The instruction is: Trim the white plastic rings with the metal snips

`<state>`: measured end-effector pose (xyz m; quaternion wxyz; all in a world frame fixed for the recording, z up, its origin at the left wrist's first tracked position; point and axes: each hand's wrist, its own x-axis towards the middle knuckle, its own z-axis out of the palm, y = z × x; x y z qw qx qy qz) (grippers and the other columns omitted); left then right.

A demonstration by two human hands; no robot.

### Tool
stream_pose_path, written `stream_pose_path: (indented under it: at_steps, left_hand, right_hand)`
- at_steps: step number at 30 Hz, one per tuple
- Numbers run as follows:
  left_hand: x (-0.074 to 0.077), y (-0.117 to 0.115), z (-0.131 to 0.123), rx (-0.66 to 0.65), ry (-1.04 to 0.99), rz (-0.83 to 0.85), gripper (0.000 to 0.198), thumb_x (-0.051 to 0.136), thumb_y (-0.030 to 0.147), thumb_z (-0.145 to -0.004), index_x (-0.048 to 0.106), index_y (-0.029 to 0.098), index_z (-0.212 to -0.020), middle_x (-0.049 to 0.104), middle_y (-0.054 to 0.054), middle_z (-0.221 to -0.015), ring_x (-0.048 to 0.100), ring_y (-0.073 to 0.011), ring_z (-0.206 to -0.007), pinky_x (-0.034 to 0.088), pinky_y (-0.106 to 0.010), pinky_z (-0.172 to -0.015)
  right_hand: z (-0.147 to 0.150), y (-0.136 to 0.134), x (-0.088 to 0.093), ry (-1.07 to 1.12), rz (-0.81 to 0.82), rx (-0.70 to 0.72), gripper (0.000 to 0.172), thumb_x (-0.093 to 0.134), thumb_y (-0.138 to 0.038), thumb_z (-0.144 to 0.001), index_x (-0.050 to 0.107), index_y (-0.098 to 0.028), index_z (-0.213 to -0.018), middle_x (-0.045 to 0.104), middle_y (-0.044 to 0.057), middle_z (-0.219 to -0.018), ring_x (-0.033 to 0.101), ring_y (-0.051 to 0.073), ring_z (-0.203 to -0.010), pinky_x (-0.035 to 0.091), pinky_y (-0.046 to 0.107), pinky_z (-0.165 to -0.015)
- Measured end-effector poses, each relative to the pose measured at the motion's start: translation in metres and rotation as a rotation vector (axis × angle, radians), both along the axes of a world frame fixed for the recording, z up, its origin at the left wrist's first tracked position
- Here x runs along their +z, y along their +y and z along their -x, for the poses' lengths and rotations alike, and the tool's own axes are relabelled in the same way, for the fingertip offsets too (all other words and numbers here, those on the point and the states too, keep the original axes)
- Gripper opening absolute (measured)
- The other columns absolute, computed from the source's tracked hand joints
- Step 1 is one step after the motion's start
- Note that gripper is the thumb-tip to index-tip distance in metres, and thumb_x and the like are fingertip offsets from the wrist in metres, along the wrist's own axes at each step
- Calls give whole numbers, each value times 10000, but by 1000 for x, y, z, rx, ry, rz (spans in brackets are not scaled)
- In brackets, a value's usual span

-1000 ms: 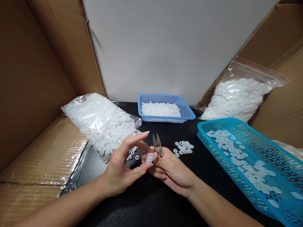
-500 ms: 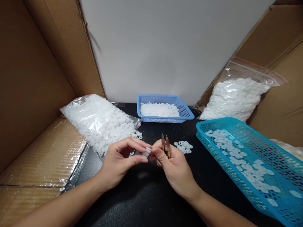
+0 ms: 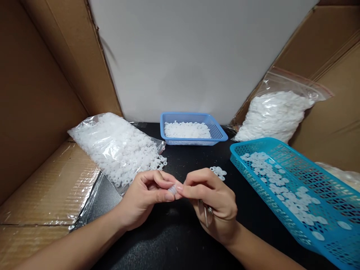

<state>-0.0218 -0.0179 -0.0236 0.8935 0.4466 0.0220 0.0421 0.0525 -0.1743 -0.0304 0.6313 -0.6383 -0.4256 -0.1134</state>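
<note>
In the middle of the view, my left hand (image 3: 146,193) pinches a short stack of white plastic rings (image 3: 172,189) between thumb and fingers. My right hand (image 3: 216,200) meets it there, its thumb and fingertip closed on the right end of the stack. Small metal snips (image 3: 207,212) are tucked in the right palm, mostly hidden by the fingers. A small pile of white discs (image 3: 218,172) lies on the black table just beyond the right hand. Left of my left hand, a clear plastic bag (image 3: 112,146) spills small white rings.
A blue basket (image 3: 194,141) of white pieces stands at the back against the white board (image 3: 180,56). On the right is a long turquoise basket (image 3: 270,198) with scattered white discs. Behind it leans a full zip bag (image 3: 272,116). Cardboard walls (image 3: 56,67) flank the table.
My right hand has turned over, so the snips' blades, which pointed up, now sit low in the palm. Its fingertips have closed on the stack. The view has shifted slightly.
</note>
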Motion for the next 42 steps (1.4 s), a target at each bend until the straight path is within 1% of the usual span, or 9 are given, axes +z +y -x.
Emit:
stream_pose_path:
  at_steps: [6,11,15,17,20,26,34,39,42]
  left_hand:
    - [4,0,1,-8,36,58,195,942,116,-662,758,179,-677,805,-11,-821,729,-96,-738,559,-186,-723]
    - [3,4,-1,58,14,-29,245,950,95,-618,715,166,-623,806,-27,-818,729,-124,-733,571,-231,-730]
    - [-3,9,-2,101,-18,-152,299,940,70,-614,764,178,-831,820,-39,-871,746,-148,-771,593,-243,-722]
    - [-5,10,-3,123,-49,-207,415,928,53,-629,756,194,-979,826,-37,-889,748,-148,-773,598,-239,-712]
    - [-5,11,-4,158,-110,-279,488,909,31,-655,721,202,-1072,832,-37,-890,752,-149,-785,604,-240,-732]
    - [-4,10,-3,230,-172,-436,487,905,61,-682,707,200,-1105,833,-52,-925,747,-150,-794,610,-261,-771]
    - [-6,10,-1,292,-255,-555,456,900,111,-722,716,207,-1128,816,-48,-939,751,-161,-855,609,-263,-802]
    - [-4,8,0,311,-312,-661,390,859,134,-781,721,223,-1135,795,-40,-938,737,-155,-855,599,-260,-804]
    - [-6,9,1,364,-358,-814,370,811,125,-819,719,236,-1160,769,-35,-956,717,-154,-850,589,-258,-784]
  right_hand:
    - [-5,-2,0,-38,-9,93,259,604,-96,-948,726,-268,-798,679,25,-749,617,163,-635,449,298,-569]
    - [-13,2,-7,216,39,139,494,551,-433,-1028,509,-221,-584,467,-24,-524,424,121,-473,309,283,-480]
    - [-13,6,-8,388,12,40,210,664,-425,-982,655,-238,-885,615,-11,-687,519,124,-576,358,259,-527]
    - [-12,9,-7,538,-16,72,287,694,-519,-938,661,-235,-957,643,-2,-736,462,109,-537,328,256,-494]
    - [-9,14,-7,704,-32,188,448,630,-642,-928,633,-208,-817,595,-12,-671,291,75,-451,242,259,-437]
    - [-8,15,-11,738,-4,126,321,797,-520,-838,676,-223,-843,559,-23,-703,301,87,-491,227,261,-448]
    - [-4,15,-11,704,18,172,413,683,-624,-897,673,-213,-858,523,-18,-664,376,107,-517,290,259,-468]
    - [-4,17,-5,770,26,188,432,863,-583,-726,637,-225,-810,572,-19,-714,445,111,-548,366,254,-504]
    - [-4,19,-6,901,30,249,448,889,-554,-702,635,-215,-849,517,-55,-656,355,74,-489,293,230,-458]
